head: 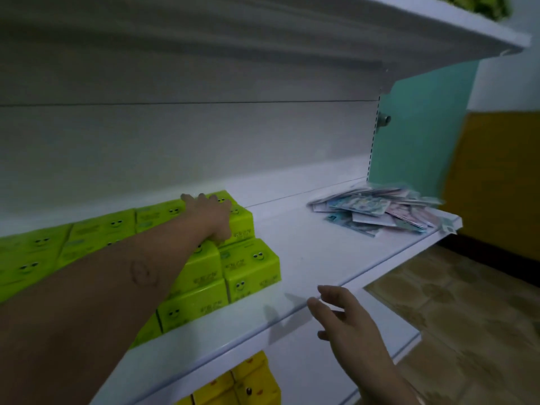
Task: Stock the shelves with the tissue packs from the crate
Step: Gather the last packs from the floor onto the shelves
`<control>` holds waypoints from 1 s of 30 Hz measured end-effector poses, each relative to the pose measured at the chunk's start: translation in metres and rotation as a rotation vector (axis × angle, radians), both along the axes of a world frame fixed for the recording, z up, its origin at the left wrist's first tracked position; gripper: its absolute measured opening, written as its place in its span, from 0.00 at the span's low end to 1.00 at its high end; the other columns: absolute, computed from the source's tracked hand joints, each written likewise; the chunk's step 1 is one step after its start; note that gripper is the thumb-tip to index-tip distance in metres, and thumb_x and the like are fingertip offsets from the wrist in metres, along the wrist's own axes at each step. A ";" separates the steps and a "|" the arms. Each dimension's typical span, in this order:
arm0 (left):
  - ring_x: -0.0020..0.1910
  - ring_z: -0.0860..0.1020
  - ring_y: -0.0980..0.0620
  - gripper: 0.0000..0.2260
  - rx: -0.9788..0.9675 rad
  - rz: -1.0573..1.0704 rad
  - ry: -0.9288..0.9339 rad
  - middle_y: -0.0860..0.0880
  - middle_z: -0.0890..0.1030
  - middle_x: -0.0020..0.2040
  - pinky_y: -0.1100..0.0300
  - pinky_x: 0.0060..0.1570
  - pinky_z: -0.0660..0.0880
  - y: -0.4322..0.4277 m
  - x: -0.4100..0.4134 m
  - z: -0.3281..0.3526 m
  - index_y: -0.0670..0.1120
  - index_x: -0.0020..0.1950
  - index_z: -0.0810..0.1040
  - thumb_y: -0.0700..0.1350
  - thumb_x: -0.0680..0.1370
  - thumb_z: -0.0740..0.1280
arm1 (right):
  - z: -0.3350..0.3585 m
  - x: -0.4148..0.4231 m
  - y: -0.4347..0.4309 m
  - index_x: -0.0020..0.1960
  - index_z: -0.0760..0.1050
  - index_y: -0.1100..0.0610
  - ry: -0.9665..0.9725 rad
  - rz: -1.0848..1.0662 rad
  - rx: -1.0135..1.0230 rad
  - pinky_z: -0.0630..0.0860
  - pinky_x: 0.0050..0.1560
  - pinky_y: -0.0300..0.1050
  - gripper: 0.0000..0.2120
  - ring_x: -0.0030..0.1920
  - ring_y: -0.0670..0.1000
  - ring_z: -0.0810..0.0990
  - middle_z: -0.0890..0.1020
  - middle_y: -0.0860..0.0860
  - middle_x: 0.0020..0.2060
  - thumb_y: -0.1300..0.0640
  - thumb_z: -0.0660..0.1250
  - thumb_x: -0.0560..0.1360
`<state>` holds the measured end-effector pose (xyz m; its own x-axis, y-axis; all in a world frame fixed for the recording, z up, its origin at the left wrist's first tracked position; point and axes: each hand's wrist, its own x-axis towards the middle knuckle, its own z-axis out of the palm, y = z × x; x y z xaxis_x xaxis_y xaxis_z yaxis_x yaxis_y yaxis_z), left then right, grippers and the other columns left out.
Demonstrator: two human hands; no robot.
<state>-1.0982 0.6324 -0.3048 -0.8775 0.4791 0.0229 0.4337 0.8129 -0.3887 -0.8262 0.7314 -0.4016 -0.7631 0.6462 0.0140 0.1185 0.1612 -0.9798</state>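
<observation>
Green tissue packs (248, 267) with smiley faces stand in stacked rows on the left half of a white shelf (330, 258). My left hand (210, 217) reaches across the rows and grips the top green pack (242, 222) at the far right end of the back row, fingers over its top. My right hand (344, 317) hovers at the shelf's front edge, fingers spread, holding nothing. The crate is out of view.
A loose pile of flat colourful packets (380, 210) lies at the shelf's right end. Yellow tissue packs (248, 384) fill the shelf below. Another white shelf (438, 27) hangs overhead. Tiled floor (467, 317) lies to the right.
</observation>
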 end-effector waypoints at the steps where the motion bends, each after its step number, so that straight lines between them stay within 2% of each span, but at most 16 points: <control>1: 0.71 0.64 0.40 0.32 -0.007 0.010 0.020 0.42 0.65 0.73 0.32 0.68 0.56 0.000 0.003 0.001 0.50 0.75 0.60 0.54 0.74 0.65 | -0.001 0.004 -0.002 0.53 0.74 0.43 -0.021 0.020 0.020 0.77 0.58 0.54 0.09 0.50 0.43 0.80 0.77 0.41 0.55 0.48 0.69 0.74; 4: 0.69 0.66 0.40 0.31 0.012 0.055 0.060 0.42 0.67 0.70 0.30 0.68 0.56 -0.001 0.013 -0.002 0.48 0.74 0.62 0.52 0.72 0.65 | 0.001 0.023 -0.001 0.54 0.72 0.41 -0.084 0.051 0.093 0.77 0.56 0.47 0.09 0.49 0.40 0.79 0.76 0.40 0.57 0.47 0.68 0.75; 6: 0.72 0.63 0.37 0.34 -0.005 0.107 0.083 0.40 0.64 0.73 0.28 0.67 0.54 0.003 0.023 -0.002 0.46 0.76 0.59 0.53 0.73 0.64 | 0.002 0.041 0.004 0.58 0.71 0.42 -0.130 0.059 0.115 0.75 0.52 0.41 0.11 0.49 0.40 0.78 0.74 0.40 0.59 0.45 0.66 0.76; 9: 0.77 0.52 0.36 0.39 -0.011 0.106 0.059 0.39 0.56 0.78 0.26 0.68 0.47 0.021 0.053 -0.002 0.43 0.78 0.53 0.58 0.74 0.64 | -0.001 0.069 0.016 0.63 0.72 0.47 -0.146 0.017 0.091 0.77 0.54 0.47 0.17 0.51 0.41 0.78 0.74 0.42 0.60 0.44 0.66 0.76; 11: 0.77 0.50 0.39 0.38 0.104 -0.063 0.050 0.41 0.56 0.78 0.30 0.70 0.45 0.039 0.083 -0.007 0.45 0.78 0.54 0.63 0.75 0.62 | -0.007 0.085 0.025 0.64 0.72 0.49 -0.128 -0.046 0.085 0.78 0.56 0.52 0.19 0.51 0.43 0.79 0.75 0.44 0.60 0.46 0.68 0.75; 14: 0.77 0.53 0.47 0.31 0.323 -0.451 -0.016 0.46 0.60 0.77 0.41 0.74 0.43 0.070 0.154 -0.035 0.50 0.75 0.62 0.63 0.76 0.61 | -0.023 0.106 0.041 0.62 0.74 0.50 -0.128 -0.136 0.064 0.78 0.57 0.55 0.18 0.51 0.46 0.80 0.77 0.47 0.58 0.47 0.69 0.75; 16: 0.75 0.59 0.49 0.26 0.474 -0.665 -0.122 0.49 0.66 0.74 0.48 0.75 0.48 0.086 0.210 -0.065 0.52 0.72 0.67 0.61 0.76 0.62 | -0.040 0.120 0.054 0.61 0.74 0.50 -0.136 -0.193 0.023 0.78 0.56 0.55 0.16 0.50 0.47 0.79 0.77 0.47 0.56 0.48 0.69 0.75; 18: 0.71 0.64 0.50 0.23 0.565 -0.760 -0.305 0.51 0.71 0.70 0.52 0.71 0.56 0.100 0.259 -0.100 0.53 0.68 0.71 0.60 0.76 0.63 | -0.062 0.136 0.067 0.60 0.74 0.51 -0.159 -0.229 -0.025 0.79 0.55 0.53 0.15 0.51 0.48 0.79 0.77 0.48 0.55 0.50 0.69 0.75; 22: 0.66 0.71 0.50 0.19 0.615 -0.630 -0.761 0.52 0.76 0.65 0.52 0.66 0.67 0.126 0.308 -0.187 0.54 0.63 0.75 0.60 0.75 0.66 | -0.120 0.172 0.101 0.56 0.74 0.53 -0.227 -0.340 -0.138 0.77 0.43 0.45 0.10 0.46 0.49 0.79 0.79 0.50 0.49 0.55 0.68 0.76; 23: 0.65 0.73 0.50 0.19 0.626 -0.574 -0.856 0.52 0.77 0.64 0.53 0.64 0.69 0.131 0.313 -0.209 0.53 0.62 0.76 0.59 0.74 0.67 | -0.138 0.182 0.112 0.55 0.75 0.53 -0.256 -0.377 -0.152 0.77 0.43 0.47 0.08 0.45 0.50 0.80 0.80 0.50 0.47 0.56 0.68 0.76; 26: 0.61 0.76 0.51 0.17 0.636 -0.374 -1.071 0.50 0.79 0.62 0.59 0.60 0.72 0.146 0.322 -0.277 0.48 0.63 0.77 0.52 0.76 0.69 | -0.200 0.208 0.144 0.53 0.77 0.55 -0.371 -0.479 -0.201 0.78 0.51 0.57 0.07 0.47 0.55 0.81 0.81 0.52 0.45 0.57 0.69 0.75; 28: 0.58 0.77 0.50 0.17 0.643 -0.234 -1.206 0.47 0.79 0.60 0.60 0.57 0.72 0.154 0.328 -0.323 0.45 0.63 0.76 0.48 0.76 0.70 | -0.248 0.221 0.160 0.56 0.77 0.58 -0.460 -0.509 -0.269 0.78 0.50 0.56 0.11 0.43 0.54 0.80 0.81 0.51 0.42 0.58 0.69 0.74; 30: 0.54 0.78 0.50 0.13 0.650 -0.122 -1.293 0.48 0.81 0.55 0.60 0.53 0.72 0.161 0.333 -0.371 0.47 0.57 0.77 0.48 0.75 0.71 | -0.299 0.231 0.170 0.60 0.76 0.59 -0.600 -0.487 -0.291 0.77 0.47 0.53 0.15 0.40 0.53 0.78 0.80 0.51 0.41 0.58 0.70 0.74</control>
<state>-0.7655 0.7936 -0.6755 -0.4084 0.7640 -0.4995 0.2666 0.6232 0.7352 -0.5948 0.9010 -0.7004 -0.2207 0.8215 -0.5257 0.6260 -0.2940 -0.7222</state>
